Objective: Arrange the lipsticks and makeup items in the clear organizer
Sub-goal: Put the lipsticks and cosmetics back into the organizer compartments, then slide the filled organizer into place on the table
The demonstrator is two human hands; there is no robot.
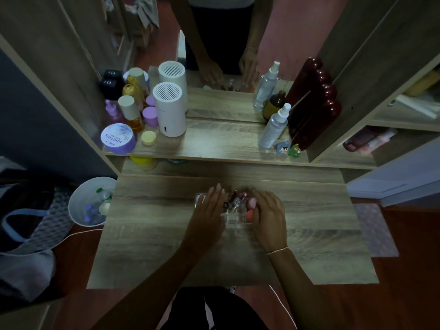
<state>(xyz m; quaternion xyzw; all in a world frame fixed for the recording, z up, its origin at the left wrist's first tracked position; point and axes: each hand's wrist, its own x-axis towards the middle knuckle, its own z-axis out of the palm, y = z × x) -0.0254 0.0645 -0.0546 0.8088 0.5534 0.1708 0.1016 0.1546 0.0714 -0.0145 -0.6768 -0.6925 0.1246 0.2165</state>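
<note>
- My left hand (209, 206) lies flat, fingers spread, on the organizer's (234, 216) left side
- My right hand (269, 210) cups its right side
- Organizer sits mid-table (166, 234), lipsticks (235, 198) and a sponge (251, 203) inside

purple jar lid (118, 138): "moist hya", printed upside down

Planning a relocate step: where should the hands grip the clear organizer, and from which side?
Grip the clear organizer by its two short end walls, coming in from left and right. It is a low box with lipsticks and sponges sticking out of the open top, so a top grasp is blocked. The left hand and right hand already flank it that way on the table.
</note>
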